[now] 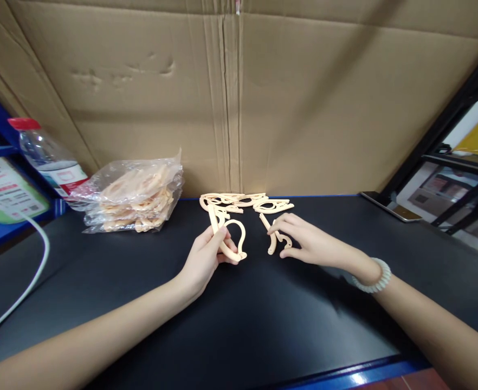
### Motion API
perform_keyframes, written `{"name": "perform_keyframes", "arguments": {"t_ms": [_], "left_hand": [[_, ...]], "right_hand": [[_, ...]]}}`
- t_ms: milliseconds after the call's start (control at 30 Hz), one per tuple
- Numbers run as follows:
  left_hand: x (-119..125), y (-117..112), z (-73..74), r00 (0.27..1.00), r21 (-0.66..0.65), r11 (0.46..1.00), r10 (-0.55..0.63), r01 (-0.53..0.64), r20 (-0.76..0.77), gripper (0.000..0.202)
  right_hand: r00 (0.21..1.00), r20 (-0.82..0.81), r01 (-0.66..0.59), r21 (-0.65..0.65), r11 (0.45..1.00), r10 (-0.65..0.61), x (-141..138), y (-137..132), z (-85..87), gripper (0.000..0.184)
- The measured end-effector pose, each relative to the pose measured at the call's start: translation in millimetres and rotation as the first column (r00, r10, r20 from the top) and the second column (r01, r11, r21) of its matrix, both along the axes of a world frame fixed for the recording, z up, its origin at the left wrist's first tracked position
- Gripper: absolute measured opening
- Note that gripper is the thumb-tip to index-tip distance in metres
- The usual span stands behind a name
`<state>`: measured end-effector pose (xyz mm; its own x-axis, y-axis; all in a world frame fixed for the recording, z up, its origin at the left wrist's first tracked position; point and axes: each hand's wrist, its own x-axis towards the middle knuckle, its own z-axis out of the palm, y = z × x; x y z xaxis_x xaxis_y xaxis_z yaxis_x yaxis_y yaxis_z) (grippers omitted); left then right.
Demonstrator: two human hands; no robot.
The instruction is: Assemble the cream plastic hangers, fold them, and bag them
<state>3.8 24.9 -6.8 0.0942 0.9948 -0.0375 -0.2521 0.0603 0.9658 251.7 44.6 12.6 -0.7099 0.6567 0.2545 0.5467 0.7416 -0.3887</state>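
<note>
My left hand (206,252) is closed round a beige folding hanger (241,230), thumb on top of one arm. The hanger is raised a little above the table, its curved hook to the right of my fingers. My right hand (299,238) reaches over a second beige folding hanger (270,238) lying on the table. Its fingers are apart and bent, with the fingertips at this hanger's edge; whether they press on it I cannot tell. Several more folded beige hangers (223,203) lie in a row behind, near the cardboard.
Clear plastic bags of beige hangers (141,189) are piled at the left, beside a red-capped bottle (52,157). A white cable (39,271) crosses the table's left side. A phone-like flat object (391,207) lies at the back right. Cardboard (324,108) walls off the back.
</note>
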Motion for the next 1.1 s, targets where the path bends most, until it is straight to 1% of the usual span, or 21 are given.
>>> {"name": "perform_keyframes", "arguments": {"t_ms": [33, 100, 167, 200, 333, 400, 467, 500, 567, 633, 700, 733, 800, 900, 967, 1033, 1100], "left_hand": [[0, 0, -0.4, 1.000, 0.000, 1.000, -0.001, 0.001, -0.001, 0.025], [-1, 0, -1.4, 1.000, -0.001, 1.000, -0.003, 0.003, -0.003, 0.026], [-1, 0, -2.5, 1.000, -0.002, 1.000, -0.004, 0.004, -0.004, 0.026], [-1, 1, -3.0, 1.000, -0.001, 1.000, -0.004, 0.004, -0.003, 0.026], [-1, 0, -3.9, 1.000, 0.008, 1.000, -0.012, 0.012, -0.002, 0.025], [-2, 0, -3.9, 1.000, 0.019, 1.000, -0.025, 0.025, -0.009, 0.027], [-2, 0, -4.1, 0.998, 0.029, 0.998, -0.047, 0.048, -0.031, 0.030], [-1, 0, -4.3, 0.997, 0.035, 0.998, -0.060, 0.061, -0.047, 0.032], [-1, -1, -4.9, 0.992, 0.053, 0.994, -0.093, 0.097, -0.080, 0.034], [-1, -2, -5.5, 0.985, 0.087, 0.986, -0.130, 0.139, -0.110, 0.036], [0, -3, -5.6, 0.977, 0.125, 0.977, -0.157, 0.175, -0.144, 0.036], [0, -4, -5.4, 0.974, 0.139, 0.973, -0.160, 0.183, -0.163, 0.035], [1, -5, -4.6, 0.967, 0.154, 0.970, -0.154, 0.186, -0.202, 0.035], [2, -7, -3.1, 0.955, 0.168, 0.967, -0.145, 0.192, -0.260, 0.035], [2, -8, -2.7, 0.951, 0.190, 0.965, -0.125, 0.184, -0.282, 0.037], [2, -7, -3.3, 0.950, 0.217, 0.963, -0.092, 0.161, -0.298, 0.039], [1, -7, -4.9, 0.942, 0.245, 0.958, -0.059, 0.146, -0.330, 0.035]], "right_hand": [[0.999, 0.029, 0.019, -0.003, 1.000, -0.019, 2, 1, 2.0, 0.037], [0.994, 0.084, 0.067, -0.014, 0.998, -0.066, 6, 4, 2.5, 0.022], [0.989, 0.095, 0.117, -0.027, 0.993, -0.114, 10, 8, -1.0, 0.009], [0.987, 0.084, 0.140, -0.025, 0.990, -0.138, 11, 11, -3.4, 0.006], [0.983, 0.058, 0.173, 0.010, 0.985, -0.173, 13, 16, -9.7, 0.005], [0.985, 0.046, 0.165, 0.069, 0.984, -0.169, 9, 13, -8.8, 0.007], [0.990, -0.005, 0.143, 0.177, 0.974, -0.144, 1, 5, -6.4, 0.016], [0.993, -0.035, 0.118, 0.235, 0.965, -0.113, -5, 0, -5.1, 0.021], [0.998, -0.055, 0.028, 0.312, 0.950, -0.011, -19, -13, -3.0, 0.027], [0.994, 0.001, -0.105, 0.318, 0.942, 0.111, -32, -25, -1.9, 0.026], [0.982, 0.059, -0.190, 0.313, 0.931, 0.180, -39, -33, -2.0, 0.024], [0.979, 0.074, -0.202, 0.318, 0.926, 0.188, -41, -35, -2.4, 0.023], [0.982, 0.077, -0.186, 0.334, 0.924, 0.170, -41, -35, -3.6, 0.023], [0.988, 0.068, -0.155, 0.332, 0.930, 0.141, -38, -32, -5.6, 0.022], [0.989, 0.048, -0.151, 0.320, 0.935, 0.143, -36, -31, -6.6, 0.023], [0.988, -0.016, -0.141, 0.291, 0.946, 0.152, -36, -32, -7.3, 0.023], [0.981, -0.130, -0.110, 0.225, 0.968, 0.142, -36, -34, -7.9, 0.025]]}}
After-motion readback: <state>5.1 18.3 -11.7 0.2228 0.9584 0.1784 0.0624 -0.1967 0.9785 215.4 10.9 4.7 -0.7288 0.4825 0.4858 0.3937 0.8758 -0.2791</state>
